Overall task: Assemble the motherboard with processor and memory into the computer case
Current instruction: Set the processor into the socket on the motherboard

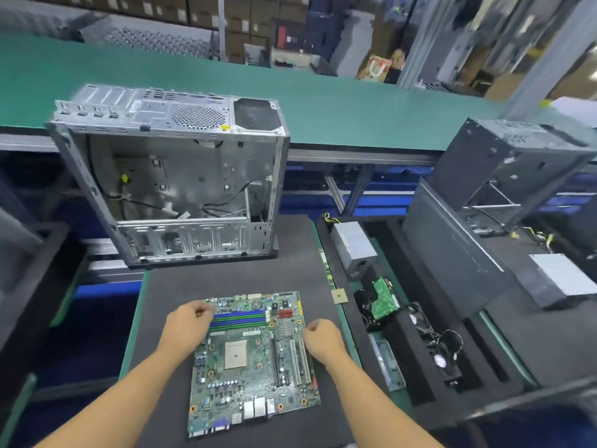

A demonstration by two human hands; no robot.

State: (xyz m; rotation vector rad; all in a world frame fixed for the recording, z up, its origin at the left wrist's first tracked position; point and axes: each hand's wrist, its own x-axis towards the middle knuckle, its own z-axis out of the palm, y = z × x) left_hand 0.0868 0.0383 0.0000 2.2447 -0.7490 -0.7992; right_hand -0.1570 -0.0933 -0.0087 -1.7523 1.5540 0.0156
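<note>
Green printed motherboard [253, 360] lies flat on dark foam mat [226, 279], CPU socket empty. Left hand [187, 321] & right hand [321, 334] curled at board's edges by the RAM slots; can't tell if pinching it. Risk: board flexes or slides if lifted unevenly. Small gold CPU chip [339, 296] sits at mat edge, could get knocked. Open grey metal case [174, 176] beyond.

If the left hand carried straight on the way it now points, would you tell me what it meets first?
Probably the memory slots on the motherboard: the left hand points right and away, and its knuckles sit at the slots' left end. How high it is above them is unclear.
</note>
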